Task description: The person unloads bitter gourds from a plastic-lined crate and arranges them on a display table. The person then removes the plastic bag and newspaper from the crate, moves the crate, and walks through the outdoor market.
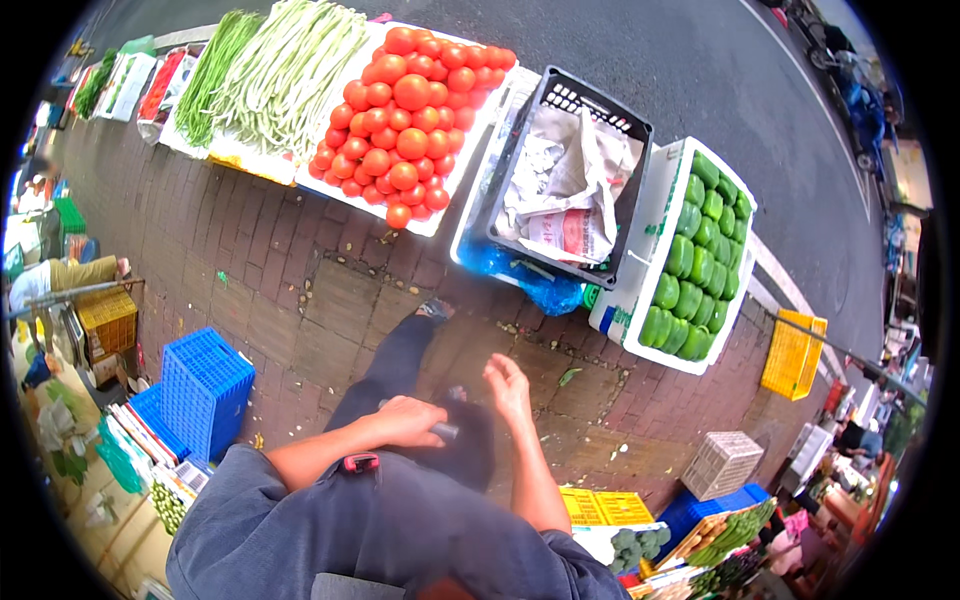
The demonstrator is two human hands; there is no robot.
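My left hand (pixel 408 422) is closed in front of my waist around a short grey rod-like object (pixel 446 431), whose end sticks out past the fingers; the rest of it is hidden. Apart from it, my right hand (pixel 507 384) is raised with its fingers loosely bent and nothing in it. Ahead of both hands stands a black plastic crate (pixel 640 190) with crumpled pale sacking (pixel 565 185) inside. To its right a white foam box (pixel 665 185) holds rows of green peppers (pixel 700 260). Red tomatoes (pixel 405 130) are heaped on a white tray (pixel 330 187) to its left.
Long pale beans (pixel 285 75) lie left of the tomatoes. A blue plastic bag (pixel 550 290) hangs below the black crate. Blue crates (pixel 205 385) stand at the left, a yellow crate (pixel 795 355) at the right. Brick paving (pixel 270 270) runs between stalls; a road (pixel 640 50) lies beyond.
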